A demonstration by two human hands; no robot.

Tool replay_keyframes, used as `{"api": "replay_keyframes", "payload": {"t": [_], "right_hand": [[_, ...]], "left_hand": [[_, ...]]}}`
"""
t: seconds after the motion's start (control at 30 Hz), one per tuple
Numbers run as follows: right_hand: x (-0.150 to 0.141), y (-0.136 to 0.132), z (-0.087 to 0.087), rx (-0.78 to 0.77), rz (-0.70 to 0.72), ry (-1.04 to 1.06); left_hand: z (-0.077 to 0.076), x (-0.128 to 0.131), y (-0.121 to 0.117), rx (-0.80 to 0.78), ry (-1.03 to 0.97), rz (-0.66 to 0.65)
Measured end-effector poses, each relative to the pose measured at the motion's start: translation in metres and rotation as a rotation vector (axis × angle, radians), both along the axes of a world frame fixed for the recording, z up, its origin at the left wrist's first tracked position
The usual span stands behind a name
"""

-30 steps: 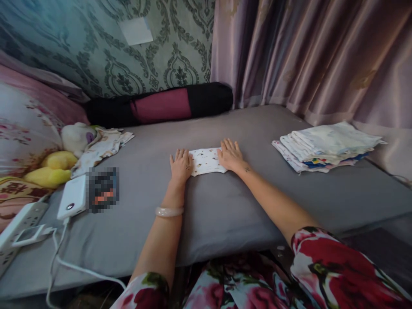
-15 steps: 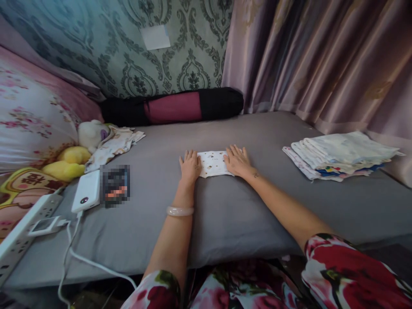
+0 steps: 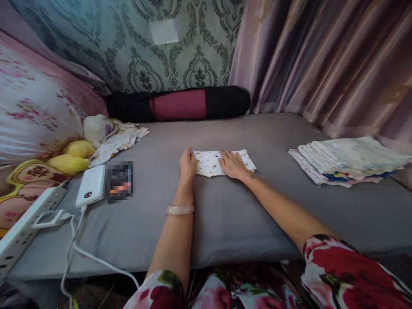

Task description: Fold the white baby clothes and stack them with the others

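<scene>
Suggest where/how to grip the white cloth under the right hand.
Probably pinch the cloth at its right edge, from the right: it lies flat, and that end sticks out past the right hand spread on top. The left hand is at the opposite end.

On the bed [image 3: 273, 141], bare sheet runs between the white cloth [image 3: 209, 163] and the long bag [image 3: 178, 104] that walls off the far edge; a hand could pass there. Another open lane lies between the right hand [image 3: 233, 164] and the folded pile [image 3: 350, 154] by the right edge. Two forearms [image 3: 277, 201] bar the near edge. Toward the near left corner, the power bank [image 3: 91, 185], cable [image 3: 106, 264] and power strip [image 3: 27, 229] obstruct.
</scene>
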State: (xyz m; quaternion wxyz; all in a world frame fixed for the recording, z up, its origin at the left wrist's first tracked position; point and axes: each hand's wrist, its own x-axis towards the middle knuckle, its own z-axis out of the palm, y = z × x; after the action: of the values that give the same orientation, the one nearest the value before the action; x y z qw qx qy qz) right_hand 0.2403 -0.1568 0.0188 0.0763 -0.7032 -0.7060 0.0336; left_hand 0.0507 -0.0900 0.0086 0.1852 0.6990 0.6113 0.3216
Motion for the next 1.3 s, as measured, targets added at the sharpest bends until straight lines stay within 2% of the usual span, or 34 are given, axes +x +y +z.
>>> {"api": "replay_keyframes", "payload": {"t": [0.13, 0.3, 0.47, 0.67, 0.83, 1.0, 1.17, 1.3], "right_hand": [[-0.016, 0.008, 0.007, 0.045, 0.004, 0.017], [-0.039, 0.015, -0.005, 0.094, 0.043, 0.022], [-0.042, 0.016, -0.014, 0.126, 0.045, 0.012], [-0.043, 0.018, -0.005, 0.094, 0.035, -0.002], [-0.068, 0.026, 0.004, 0.11, 0.091, 0.038], [-0.096, 0.034, 0.001, 0.071, 0.153, 0.098], [-0.102, 0.034, -0.007, 0.042, 0.155, 0.121], [-0.101, 0.034, -0.006, 0.039, 0.156, 0.122]], "left_hand": [[0.004, -0.002, -0.001, -0.035, 0.017, 0.025], [0.006, -0.005, -0.001, -0.065, 0.074, 0.049], [0.005, -0.008, 0.002, -0.076, -0.056, 0.093], [0.01, -0.008, -0.001, -0.098, -0.122, 0.126], [0.008, -0.008, 0.0, -0.055, -0.238, 0.156], [0.005, -0.01, 0.002, -0.029, -0.317, 0.172], [0.004, -0.01, 0.004, -0.02, -0.335, 0.188], [0.006, -0.007, 0.005, 0.004, -0.326, 0.181]]}}
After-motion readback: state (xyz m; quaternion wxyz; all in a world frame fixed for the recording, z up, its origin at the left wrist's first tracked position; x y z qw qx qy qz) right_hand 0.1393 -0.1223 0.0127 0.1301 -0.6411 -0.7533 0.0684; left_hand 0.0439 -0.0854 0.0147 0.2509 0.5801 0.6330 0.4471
